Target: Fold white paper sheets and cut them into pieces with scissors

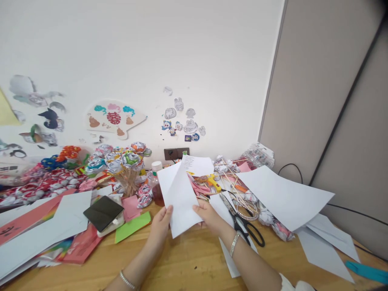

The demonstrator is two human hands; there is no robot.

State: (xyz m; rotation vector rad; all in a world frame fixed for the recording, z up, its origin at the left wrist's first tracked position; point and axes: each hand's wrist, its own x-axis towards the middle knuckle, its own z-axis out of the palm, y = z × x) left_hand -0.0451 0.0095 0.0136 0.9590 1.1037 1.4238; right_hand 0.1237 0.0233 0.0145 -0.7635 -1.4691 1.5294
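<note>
A sheet of white paper (180, 202) is held up over the wooden table, bent along a diagonal, with some small printed lines near its top. My left hand (161, 222) pinches its lower left edge, thumb on top. On the opposite edge, my right hand (207, 214) grips it between thumb and fingers. Black-handled scissors (242, 222) lie beside my right wrist, partly over a white paper strip. Behind the sheet rests a yellow glue gun (214, 183) among pink paper scraps. A bottle with dark reddish liquid (157, 192) stands just left of the sheet, partly covered by it.
Paper flowers on sticks (127, 165) stand at the back left. A black phone (103, 213) and green paper (132, 227) lie left of my hands. Large white paper (285, 194) leans over clutter at right, near a teal strip (366, 271). Bead strings (247, 210) lie by the scissors.
</note>
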